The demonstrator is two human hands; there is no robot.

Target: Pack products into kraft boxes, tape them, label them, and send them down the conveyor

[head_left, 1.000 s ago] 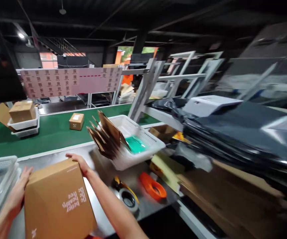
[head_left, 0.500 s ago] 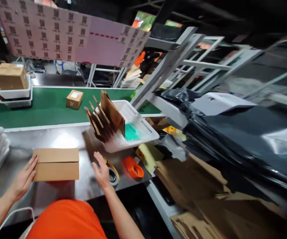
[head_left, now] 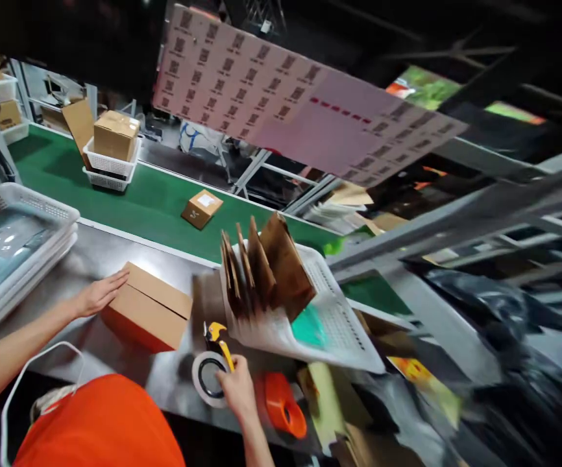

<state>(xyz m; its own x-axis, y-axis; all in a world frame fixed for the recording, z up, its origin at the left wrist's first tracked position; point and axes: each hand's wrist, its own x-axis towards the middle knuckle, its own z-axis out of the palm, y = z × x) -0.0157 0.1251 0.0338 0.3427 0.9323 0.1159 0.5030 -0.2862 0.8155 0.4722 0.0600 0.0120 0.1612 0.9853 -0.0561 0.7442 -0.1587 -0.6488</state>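
A closed brown cardboard box (head_left: 152, 311) lies on the steel bench (head_left: 91, 256). My left hand (head_left: 98, 295) rests flat against its left end, fingers stretched out. My right hand (head_left: 236, 389) is closed on the yellow handle of a tape dispenser (head_left: 210, 373) with a white tape roll, just right of the box. An orange tape dispenser (head_left: 281, 405) lies beside my right hand.
A white basket (head_left: 339, 324) with upright cardboard sheets (head_left: 261, 269) stands behind the dispensers. Stacked white trays (head_left: 13, 253) sit at the left. On the green conveyor (head_left: 135, 201) ride a small box (head_left: 202, 208) and a box in baskets (head_left: 113, 152). Black bags (head_left: 505, 337) pile at right.
The box was set down flat on the bench. My right hand left it, went right and closed on the tape dispenser. My left hand stays at the box's left end.
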